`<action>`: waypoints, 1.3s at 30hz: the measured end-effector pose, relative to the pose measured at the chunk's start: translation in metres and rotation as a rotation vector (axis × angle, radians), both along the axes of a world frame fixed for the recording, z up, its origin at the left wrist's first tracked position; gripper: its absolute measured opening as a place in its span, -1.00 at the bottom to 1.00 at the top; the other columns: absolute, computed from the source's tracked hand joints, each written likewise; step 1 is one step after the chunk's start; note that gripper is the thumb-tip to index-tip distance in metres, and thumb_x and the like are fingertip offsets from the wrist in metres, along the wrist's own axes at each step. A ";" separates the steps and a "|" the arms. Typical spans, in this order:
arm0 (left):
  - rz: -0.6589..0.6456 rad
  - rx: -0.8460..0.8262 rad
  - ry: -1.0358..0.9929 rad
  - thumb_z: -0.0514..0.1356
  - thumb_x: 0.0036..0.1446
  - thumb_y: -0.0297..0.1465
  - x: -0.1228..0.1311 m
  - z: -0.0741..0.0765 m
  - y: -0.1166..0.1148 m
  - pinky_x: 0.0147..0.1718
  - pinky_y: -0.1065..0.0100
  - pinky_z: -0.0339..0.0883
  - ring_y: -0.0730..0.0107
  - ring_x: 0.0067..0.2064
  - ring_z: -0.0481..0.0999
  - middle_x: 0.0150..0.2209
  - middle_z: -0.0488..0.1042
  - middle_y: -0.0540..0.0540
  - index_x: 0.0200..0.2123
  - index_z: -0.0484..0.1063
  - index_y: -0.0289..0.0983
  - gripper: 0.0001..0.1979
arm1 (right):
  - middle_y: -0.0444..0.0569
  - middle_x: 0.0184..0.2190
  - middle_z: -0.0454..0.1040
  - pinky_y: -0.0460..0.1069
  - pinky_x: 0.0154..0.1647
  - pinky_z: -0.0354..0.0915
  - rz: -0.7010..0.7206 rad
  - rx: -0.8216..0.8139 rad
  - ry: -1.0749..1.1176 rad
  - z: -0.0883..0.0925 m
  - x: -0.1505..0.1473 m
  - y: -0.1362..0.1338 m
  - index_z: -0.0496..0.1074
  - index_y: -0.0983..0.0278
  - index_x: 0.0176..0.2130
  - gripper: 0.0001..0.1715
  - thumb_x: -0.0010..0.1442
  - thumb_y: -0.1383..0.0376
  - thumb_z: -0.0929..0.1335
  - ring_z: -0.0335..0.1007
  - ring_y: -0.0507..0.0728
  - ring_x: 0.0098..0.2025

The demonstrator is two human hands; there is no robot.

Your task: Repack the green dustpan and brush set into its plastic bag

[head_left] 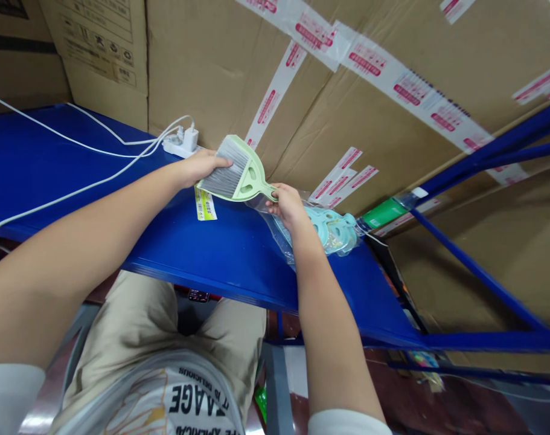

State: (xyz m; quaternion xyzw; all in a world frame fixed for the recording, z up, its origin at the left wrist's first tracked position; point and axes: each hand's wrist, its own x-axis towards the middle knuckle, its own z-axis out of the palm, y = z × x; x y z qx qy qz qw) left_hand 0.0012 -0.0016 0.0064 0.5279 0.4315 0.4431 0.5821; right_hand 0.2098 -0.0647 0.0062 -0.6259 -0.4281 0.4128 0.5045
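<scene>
A light green hand brush with grey bristles is nested with its matching dustpan above the blue shelf. My left hand grips the wide bristle end, thumb across the bristles. Closed round the narrow handle is my right hand. A yellow-green and white label card shows just below the bristle end; I cannot tell whether it is attached. Beyond my right wrist lie light blue brush-and-dustpan sets in clear plastic, partly hidden by my forearm.
The blue shelf runs below my hands, with large taped cardboard boxes behind it. A white power strip with white cables sits at the back left. A clear bottle with a green label lies to the right, near blue metal bars.
</scene>
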 end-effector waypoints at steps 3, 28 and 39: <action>0.006 0.010 -0.027 0.34 0.03 -0.49 0.001 0.000 0.000 0.03 0.18 0.54 0.06 -0.04 0.71 -0.28 0.71 -0.18 -0.26 0.66 -0.26 -0.83 | -0.28 -0.62 0.32 -0.20 -0.74 0.15 -0.088 0.028 -0.057 0.002 0.000 0.000 0.34 0.23 -0.41 -0.75 0.01 0.58 0.29 0.26 -0.07 -0.69; 0.122 0.075 -0.087 0.31 0.12 -0.48 0.008 0.000 -0.001 0.09 0.14 0.52 0.10 -0.02 0.70 -0.23 0.71 -0.19 -0.23 0.61 -0.34 -0.88 | -0.11 -0.38 0.54 -0.13 -0.53 0.37 -0.211 0.194 -0.276 -0.006 0.020 0.011 0.44 0.22 -0.36 -0.87 0.18 0.42 0.32 0.52 0.04 -0.42; 0.382 0.173 -0.316 0.31 0.11 -0.42 0.000 -0.009 0.025 0.15 0.12 0.53 0.08 0.06 0.66 -0.13 0.69 -0.14 -0.27 0.58 -0.22 -0.92 | 0.21 -0.16 0.59 0.21 0.13 0.29 -0.385 0.254 -1.003 -0.002 0.060 0.005 0.56 0.33 -0.20 -0.71 0.19 0.39 0.26 0.45 0.32 -0.02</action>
